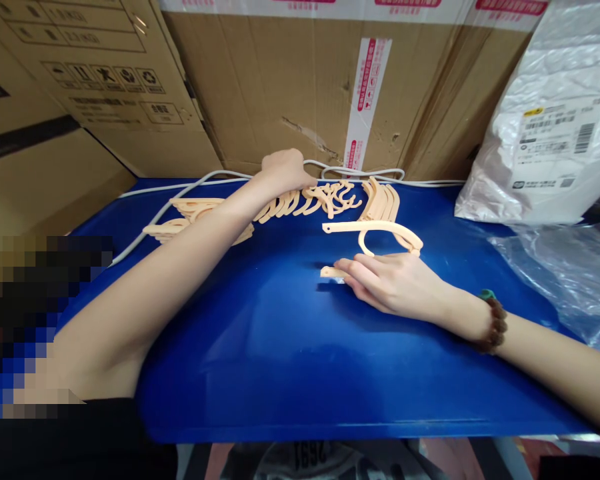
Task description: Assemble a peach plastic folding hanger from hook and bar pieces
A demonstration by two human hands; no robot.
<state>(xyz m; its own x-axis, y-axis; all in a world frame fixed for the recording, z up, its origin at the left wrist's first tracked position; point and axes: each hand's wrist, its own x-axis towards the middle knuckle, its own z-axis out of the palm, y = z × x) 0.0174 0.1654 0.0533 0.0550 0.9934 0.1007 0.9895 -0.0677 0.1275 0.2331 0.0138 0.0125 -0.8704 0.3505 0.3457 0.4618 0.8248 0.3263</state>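
My right hand [393, 283] is closed on a peach plastic folding hanger [375, 227] above the table. One arm of it stretches out above my fingers, a curved hook shows below that arm, and another end sticks out left of my fingertips. My left hand [285, 170] reaches to the back of the table, over a row of curved peach pieces [280, 205]. Its fingers are turned away and hidden, so I cannot see whether they hold anything. Right of it lie several peach hooks [337, 197] in a tangle and a stack of longer peach arms [380, 200].
More peach arms [167, 230] lie in piles at the left, partly behind my left forearm. A white cable [213, 175] runs along the back of the blue table [260, 373]. Cardboard boxes [280, 87] stand behind. At the right are a white parcel bag [545, 133] and clear plastic wrap [565, 267].
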